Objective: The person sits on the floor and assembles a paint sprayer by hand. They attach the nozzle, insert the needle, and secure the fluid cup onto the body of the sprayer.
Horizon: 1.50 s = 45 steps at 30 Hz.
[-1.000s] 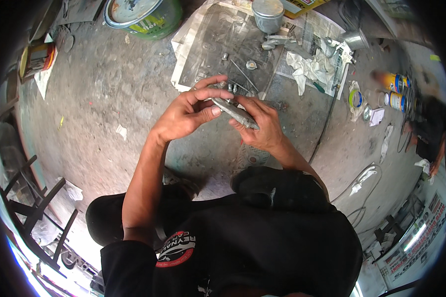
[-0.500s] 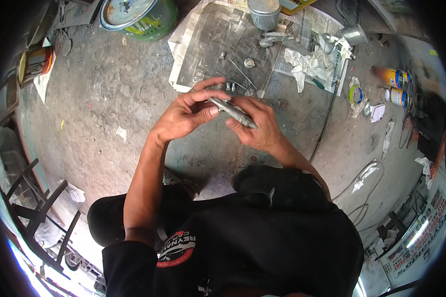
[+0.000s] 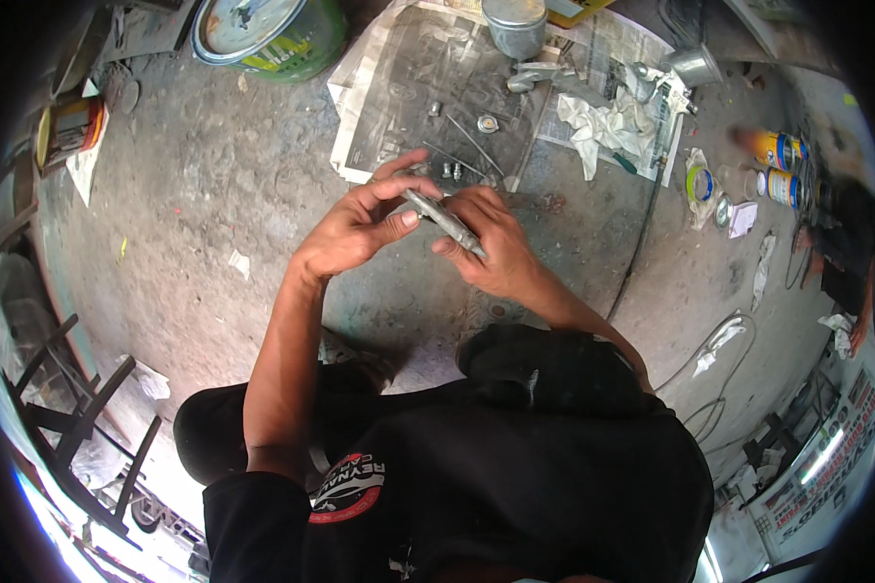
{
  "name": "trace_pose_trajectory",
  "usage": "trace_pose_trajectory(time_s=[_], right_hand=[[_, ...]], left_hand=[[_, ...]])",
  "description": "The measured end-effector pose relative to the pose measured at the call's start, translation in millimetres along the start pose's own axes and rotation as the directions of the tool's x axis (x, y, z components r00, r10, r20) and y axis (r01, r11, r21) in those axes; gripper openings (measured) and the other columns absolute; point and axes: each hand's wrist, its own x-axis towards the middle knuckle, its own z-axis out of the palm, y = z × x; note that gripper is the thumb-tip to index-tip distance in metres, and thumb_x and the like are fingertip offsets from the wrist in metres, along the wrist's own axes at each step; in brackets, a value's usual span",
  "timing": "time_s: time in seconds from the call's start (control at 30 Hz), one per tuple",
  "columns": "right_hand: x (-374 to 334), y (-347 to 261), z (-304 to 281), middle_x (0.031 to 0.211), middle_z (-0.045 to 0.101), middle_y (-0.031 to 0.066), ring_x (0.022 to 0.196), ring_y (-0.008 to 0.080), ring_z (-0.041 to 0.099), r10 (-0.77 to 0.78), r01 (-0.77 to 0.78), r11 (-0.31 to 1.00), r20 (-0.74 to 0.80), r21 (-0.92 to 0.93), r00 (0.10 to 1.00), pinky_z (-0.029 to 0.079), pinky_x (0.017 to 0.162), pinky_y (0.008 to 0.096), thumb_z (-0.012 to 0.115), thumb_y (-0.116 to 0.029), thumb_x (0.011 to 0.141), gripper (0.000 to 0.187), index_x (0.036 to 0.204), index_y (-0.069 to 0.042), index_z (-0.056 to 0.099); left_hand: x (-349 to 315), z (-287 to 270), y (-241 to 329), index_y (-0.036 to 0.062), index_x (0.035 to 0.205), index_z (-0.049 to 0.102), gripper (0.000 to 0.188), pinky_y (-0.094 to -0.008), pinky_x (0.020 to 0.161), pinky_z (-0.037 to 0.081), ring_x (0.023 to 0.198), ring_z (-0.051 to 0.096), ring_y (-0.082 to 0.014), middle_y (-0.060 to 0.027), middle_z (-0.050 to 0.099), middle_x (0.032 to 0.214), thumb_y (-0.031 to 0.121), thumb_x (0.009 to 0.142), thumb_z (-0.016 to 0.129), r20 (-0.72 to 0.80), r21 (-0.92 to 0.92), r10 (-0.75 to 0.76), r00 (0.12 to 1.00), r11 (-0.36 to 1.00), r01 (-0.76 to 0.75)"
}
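Above the floor, in front of my body, I hold a long, narrow grey metal part (image 3: 447, 222), tilted down toward the right. My left hand (image 3: 352, 228) pinches its upper left end between thumb and fingers, with the forefinger stretched past it. The lower right end rests in my right hand (image 3: 499, 245), thumb on the near side and fingers curled behind. My fingers hide some of the part. Just beyond my hands lies newspaper (image 3: 379, 121) bearing thin metal rods (image 3: 474, 141), a small round metal piece (image 3: 487, 123) and small fittings (image 3: 452, 171).
A metal cup (image 3: 515, 31), grey metal pieces (image 3: 540, 74) and crumpled paper (image 3: 608, 126) lie on the newspaper. A green bucket (image 3: 306, 39) stands far left. Cans (image 3: 780, 185) and a dark hose (image 3: 642, 238) are at right. Another person's arm (image 3: 863, 311) shows at the right edge.
Both hands have shifted slightly left with the metal part. My right fingers have curled more around its lower end.
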Motion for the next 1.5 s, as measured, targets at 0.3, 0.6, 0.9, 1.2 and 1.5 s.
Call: trace_pose_trajectory(time_s=[0.3, 0.6, 0.9, 1.2, 1.5], right_hand=[[-3, -11, -8, 0.089, 0.066, 0.0168, 0.082, 0.0325, 0.063, 0.199, -0.221, 0.939, 0.108, 0.263, 0.974, 0.049, 0.077, 0.0448, 0.065, -0.041, 0.098, 0.043, 0.107, 0.001, 0.065], [-2, -8, -6, 0.084, 0.065, 0.0102, 0.076, 0.0219, 0.061, 0.333, -0.403, 0.790, 0.228, 0.462, 0.915, 0.049, 0.070, 0.0388, 0.063, -0.030, 0.101, 0.031, 0.111, -0.001, 0.065], [-1, -9, -8, 0.088, 0.064, 0.0082, 0.081, 0.0179, 0.059, 0.326, -0.419, 0.760, 0.267, 0.497, 0.907, 0.048, 0.075, 0.0362, 0.059, -0.034, 0.104, 0.038, 0.123, -0.002, 0.061], [-3, -10, -10, 0.087, 0.067, 0.0022, 0.081, 0.0106, 0.061, 0.444, -0.561, 0.616, 0.344, 0.553, 0.827, 0.050, 0.073, 0.0301, 0.067, -0.029, 0.099, 0.028, 0.113, -0.005, 0.068], [-5, 3, -9, 0.098, 0.072, 0.0035, 0.092, 0.0119, 0.064, 0.423, -0.541, 0.546, 0.348, 0.640, 0.837, 0.052, 0.082, 0.0306, 0.077, -0.029, 0.092, 0.037, 0.118, -0.004, 0.071]], left_hand=[[5, 6, 5, 0.0039, 0.123, 0.067, 0.027, -0.0382, 0.108, 0.044, 0.130, 0.054, -0.0241, -0.0125, 0.046, 0.152, 0.011, 0.097, 0.068, -0.051, -0.087, -0.085, 0.995, 0.993, 0.081], [7, -4, -18, -0.0007, 0.115, 0.072, 0.024, -0.0308, 0.088, 0.057, 0.110, 0.064, -0.0193, -0.0141, 0.058, 0.138, 0.014, 0.097, 0.070, -0.204, -0.175, -0.202, 0.958, 0.970, 0.167], [11, 8, -19, -0.0001, 0.120, 0.067, 0.025, -0.0325, 0.090, 0.056, 0.112, 0.061, -0.0187, -0.0135, 0.053, 0.141, 0.016, 0.101, 0.064, -0.258, -0.009, -0.049, 0.965, 0.999, 0.048], [6, 11, -17, -0.0035, 0.125, 0.060, 0.029, -0.0357, 0.099, 0.055, 0.106, 0.063, -0.0168, -0.0098, 0.064, 0.119, 0.014, 0.103, 0.060, -0.276, -0.133, -0.138, 0.951, 0.986, 0.104], [-1, -4, 0, -0.0027, 0.125, 0.065, 0.032, -0.0374, 0.103, 0.054, 0.122, 0.063, -0.0270, -0.0187, 0.058, 0.141, 0.020, 0.107, 0.051, -0.165, -0.287, -0.142, 0.976, 0.954, 0.090]])
